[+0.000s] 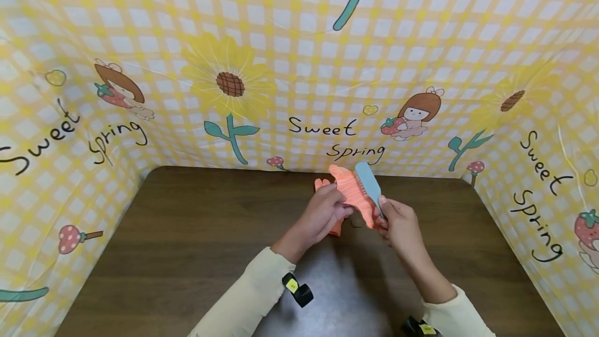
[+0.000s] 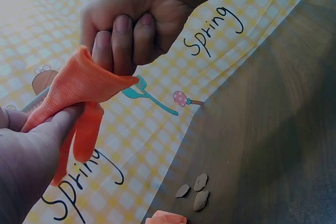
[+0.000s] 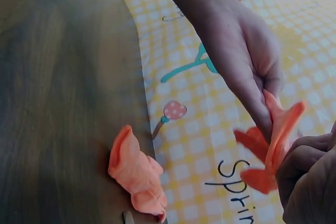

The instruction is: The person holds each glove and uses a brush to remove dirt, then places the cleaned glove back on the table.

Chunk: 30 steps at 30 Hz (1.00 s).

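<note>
An orange knitted glove is held up off the table, pinched by my left hand with the thumb on the fabric. My right hand grips the handle of a light blue brush, thumb along it. The bristles face left against the glove's ribbed fabric. At the right hand's curled fingers is the wide edge of the glove. In the left wrist view the brush is mostly hidden behind the glove. A second orange glove lies crumpled on the table, partly covered by the left hand in the head view.
The dark wooden table ends at a yellow checked cloth that hangs at the back and both sides. Several small flat greyish pieces lie near the second glove. Black straps circle the sleeves.
</note>
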{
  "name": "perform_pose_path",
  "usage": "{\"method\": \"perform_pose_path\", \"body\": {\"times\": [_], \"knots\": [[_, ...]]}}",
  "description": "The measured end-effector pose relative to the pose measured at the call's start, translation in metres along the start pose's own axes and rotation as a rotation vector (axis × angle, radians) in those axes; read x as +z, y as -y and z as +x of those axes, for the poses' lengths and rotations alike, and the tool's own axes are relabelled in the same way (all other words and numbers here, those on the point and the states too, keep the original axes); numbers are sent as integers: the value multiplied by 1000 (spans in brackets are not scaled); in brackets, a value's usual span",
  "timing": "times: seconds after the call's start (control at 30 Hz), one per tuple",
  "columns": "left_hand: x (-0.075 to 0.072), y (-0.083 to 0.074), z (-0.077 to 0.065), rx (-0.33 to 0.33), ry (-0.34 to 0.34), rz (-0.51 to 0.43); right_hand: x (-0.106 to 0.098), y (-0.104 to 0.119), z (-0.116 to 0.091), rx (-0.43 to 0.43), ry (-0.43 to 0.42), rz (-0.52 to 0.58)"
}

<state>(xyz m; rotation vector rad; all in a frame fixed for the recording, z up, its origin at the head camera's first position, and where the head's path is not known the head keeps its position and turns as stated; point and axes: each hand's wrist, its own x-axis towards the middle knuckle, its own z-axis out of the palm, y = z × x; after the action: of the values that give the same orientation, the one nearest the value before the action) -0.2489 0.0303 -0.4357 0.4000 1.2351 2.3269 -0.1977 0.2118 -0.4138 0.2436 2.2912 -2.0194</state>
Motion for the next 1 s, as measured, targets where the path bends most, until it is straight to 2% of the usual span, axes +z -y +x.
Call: {"method": "perform_pose_path", "body": {"times": [0.17, 0.4, 0.5, 0.6, 0.7, 0.77, 0.87, 0.93, 1.0], "knots": [[0, -1, -1, -17, -37, -3, -5, -1, 3, 18, -2, 21], [1, 2, -2, -3, -18, -6, -10, -1, 5, 22, -16, 9], [1, 3, 0, 16, -36, -15, -15, 1, 7, 29, -33, 29], [2, 3, 1, 61, -68, -42, -18, 4, 6, 15, -41, 62], [1, 2, 2, 97, -74, -56, -15, 4, 3, -13, -6, 90], [1, 2, 2, 89, -54, -35, -10, 4, -1, -22, 45, 84], [1, -1, 1, 63, 23, 3, 0, 3, -6, -28, 119, 40], [2, -2, 1, 45, 68, 29, 5, 2, -8, -25, 129, 12], [2, -2, 0, 29, 101, 23, 7, 1, -9, -25, 104, -12]]}}
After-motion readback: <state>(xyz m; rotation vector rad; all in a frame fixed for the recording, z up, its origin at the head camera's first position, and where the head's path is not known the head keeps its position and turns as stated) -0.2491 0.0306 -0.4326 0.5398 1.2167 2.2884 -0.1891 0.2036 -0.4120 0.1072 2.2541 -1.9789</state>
